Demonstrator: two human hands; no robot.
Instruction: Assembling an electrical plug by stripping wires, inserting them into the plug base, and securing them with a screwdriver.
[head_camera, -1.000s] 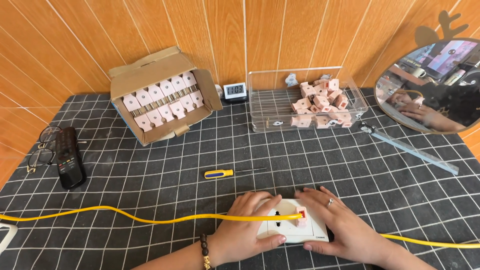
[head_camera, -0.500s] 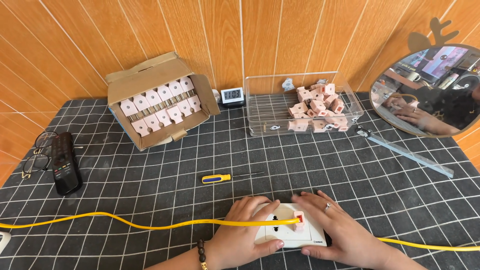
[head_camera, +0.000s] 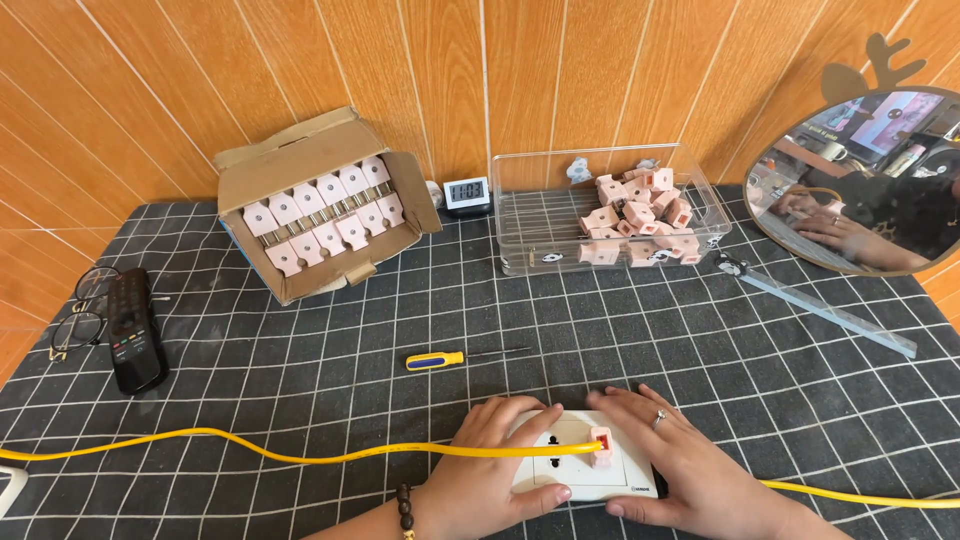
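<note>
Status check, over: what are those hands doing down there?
Left hand and right hand both resting on white socket plate. Yellow cable crosses it. Screwdriver lies apart.

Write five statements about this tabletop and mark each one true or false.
1. Both hands, left hand and right hand, rest on the white socket plate. True.
2. The yellow cable runs across the plate. True.
3. The screwdriver is in the right hand. False: it lies on the cloth, apart from both hands.
4. The clear bin is empty. False: pink parts are heaped in its right end.
5. The remote control lies beside the glasses. True.
</note>
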